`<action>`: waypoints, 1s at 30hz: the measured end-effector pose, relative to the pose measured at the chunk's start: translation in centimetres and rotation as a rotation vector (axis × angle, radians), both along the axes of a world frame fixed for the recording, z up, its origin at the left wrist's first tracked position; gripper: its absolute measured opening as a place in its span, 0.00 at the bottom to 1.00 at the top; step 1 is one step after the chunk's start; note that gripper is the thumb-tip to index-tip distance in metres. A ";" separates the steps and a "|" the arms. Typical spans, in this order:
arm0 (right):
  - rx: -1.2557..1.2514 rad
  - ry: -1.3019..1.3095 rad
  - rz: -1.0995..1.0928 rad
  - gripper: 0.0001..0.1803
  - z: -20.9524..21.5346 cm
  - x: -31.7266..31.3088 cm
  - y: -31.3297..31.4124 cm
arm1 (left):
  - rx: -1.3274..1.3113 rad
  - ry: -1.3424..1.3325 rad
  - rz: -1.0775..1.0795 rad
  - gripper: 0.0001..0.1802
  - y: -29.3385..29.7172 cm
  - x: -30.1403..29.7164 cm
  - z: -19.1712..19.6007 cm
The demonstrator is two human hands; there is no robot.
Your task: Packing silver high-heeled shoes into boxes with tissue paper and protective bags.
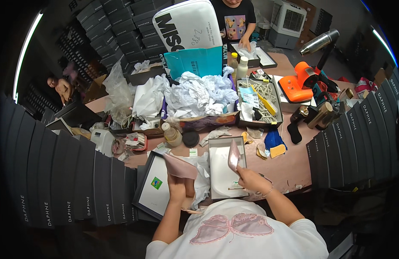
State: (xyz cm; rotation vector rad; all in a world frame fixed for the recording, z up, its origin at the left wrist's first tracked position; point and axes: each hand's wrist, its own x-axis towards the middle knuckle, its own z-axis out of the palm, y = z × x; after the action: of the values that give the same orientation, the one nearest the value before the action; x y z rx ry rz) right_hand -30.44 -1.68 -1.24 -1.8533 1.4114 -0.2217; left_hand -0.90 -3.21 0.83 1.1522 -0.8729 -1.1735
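Note:
My left hand (177, 190) is closed around a pale pink pointed shoe (181, 168), raised above a dark box lid and some tissue. In my right hand (252, 179) is a matching pink pointed shoe (234, 156), its toe pointing away from me over an open white-lined shoebox (220, 175). The box lid (150, 190), with a green sticker (156, 183) on its pale inside, lies tilted on the left. White tissue paper (202, 172) spreads between lid and box. My fingers cover part of each shoe.
Stacked dark shoeboxes flank me on the left (78, 172) and right (359, 142). Beyond the box are crumpled white paper (199, 95), a tray of sticks (262, 103), a bottle (171, 134) and an orange device (301, 84). Across the table, another person's hand (246, 42) handles wrapping.

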 end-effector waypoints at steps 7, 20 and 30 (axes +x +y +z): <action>0.601 -1.239 -0.296 0.23 2.9 -0.8 3.2 | 0.477 1.045 -1.123 0.25 -0.5 -4.1 0.4; 0.587 -1.410 -0.265 0.23 -0.5 0.6 5.1 | 0.513 0.855 -1.432 0.30 -0.2 -6.8 -1.0; 0.648 -1.367 -0.378 0.22 -1.5 1.1 2.3 | 0.593 1.217 -1.361 0.26 -2.4 -6.3 -3.0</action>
State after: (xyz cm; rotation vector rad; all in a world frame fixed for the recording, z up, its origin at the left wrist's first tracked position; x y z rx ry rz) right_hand -29.34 0.65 -2.70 -0.5456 0.6479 -0.8859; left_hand -7.20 -5.56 -2.19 -0.1318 -0.1927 -2.8945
